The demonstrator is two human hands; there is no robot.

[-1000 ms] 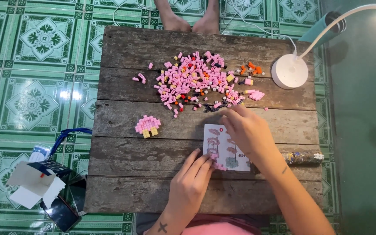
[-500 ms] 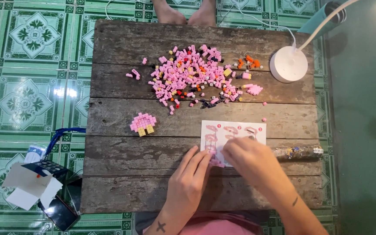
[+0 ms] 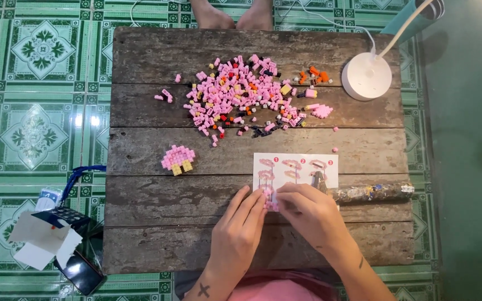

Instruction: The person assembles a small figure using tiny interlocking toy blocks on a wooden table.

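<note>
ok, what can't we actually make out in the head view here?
- Small pink piece: its shape, mostly covered by the left hand and right hand.
- Instruction sheet: lower part under the hands, drawings too small.
- Brick pile: single pieces too small.
- Lamp: head cut off by the top edge.

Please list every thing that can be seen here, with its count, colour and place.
table: one, weathered wood, centre
bricks: many, mostly pink, far half of table
model: one, pink and yellow, left of sheet
sheet: one, white, near middle
lamp: one, white, far right corner
bag: one, clear, right of sheet
box: one, white and dark, floor at left
feet: two, bare, beyond table
left hand: fingers on pink piece
right hand: fingers on same piece
</note>
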